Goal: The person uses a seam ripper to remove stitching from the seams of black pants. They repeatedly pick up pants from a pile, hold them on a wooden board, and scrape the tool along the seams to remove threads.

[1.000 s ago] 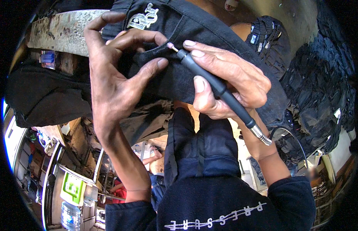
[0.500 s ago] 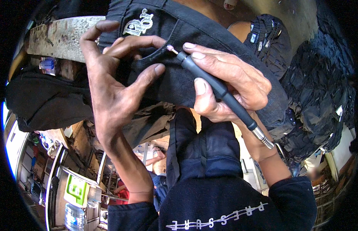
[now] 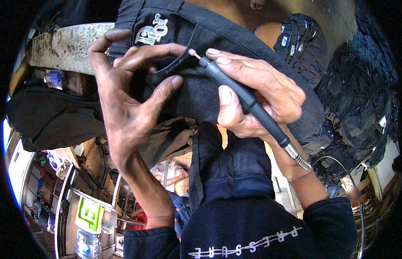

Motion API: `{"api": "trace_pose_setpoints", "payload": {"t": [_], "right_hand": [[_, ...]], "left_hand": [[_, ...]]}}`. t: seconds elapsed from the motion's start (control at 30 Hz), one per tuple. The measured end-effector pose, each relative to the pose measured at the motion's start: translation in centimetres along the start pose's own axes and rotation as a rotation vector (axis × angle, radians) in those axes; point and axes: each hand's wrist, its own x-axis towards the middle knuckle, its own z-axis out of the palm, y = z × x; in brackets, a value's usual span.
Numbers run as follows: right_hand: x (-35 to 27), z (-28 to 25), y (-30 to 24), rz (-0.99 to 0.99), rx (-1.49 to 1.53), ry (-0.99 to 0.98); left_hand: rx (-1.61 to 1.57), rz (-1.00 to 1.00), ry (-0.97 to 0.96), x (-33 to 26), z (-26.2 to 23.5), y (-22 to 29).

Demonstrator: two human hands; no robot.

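Note:
A pair of black trousers [image 3: 235, 39] with a white embroidered patch [image 3: 152, 29] lies across in front of me. My left hand [image 3: 125, 95] is at its curved pocket opening, index finger stretched along the pocket's edge, thumb standing apart and the fingers spread. Some of its fingers are partly hidden behind the cloth. In a pen-like grip, my right hand [image 3: 263, 88] holds a black rotary tool handpiece [image 3: 246, 97] with a small pinkish grinding tip. That tip is beside the pocket edge, close to my left index fingertip; whether it touches the cloth I cannot tell.
Large heaps of dark garments [image 3: 352, 99] lie at the right, and a tied bundle [image 3: 301, 49] stands beyond the trousers. A worn pale board [image 3: 62, 46] is at the far left. Lower left are a green-and-white box [image 3: 89, 214] and a water bottle [image 3: 86, 242]. Another person [image 3: 181, 177] is partly visible below.
The trousers and patch have shifted slightly left and down, my left hand with them. More of the handpiece's thin flexible cable shows at the right. Both hands keep the same hold.

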Motion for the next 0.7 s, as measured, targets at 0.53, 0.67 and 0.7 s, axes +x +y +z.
{"api": "trace_pose_setpoints", "payload": {"t": [0.53, 0.67, 0.7], "right_hand": [[0.17, -0.05, -0.59, 0.059, -0.077, 0.004], [0.31, 0.05, -0.53, 0.061, -0.098, 0.016], [0.36, 0.22, -0.46, 0.052, -0.097, 0.044]], "left_hand": [[0.137, -0.017, -0.031, -0.02, -0.11, 0.56], [0.131, -0.004, -0.045, -0.08, -0.21, 0.42], [0.142, -0.002, -0.051, -0.11, -0.26, 0.41]]}}
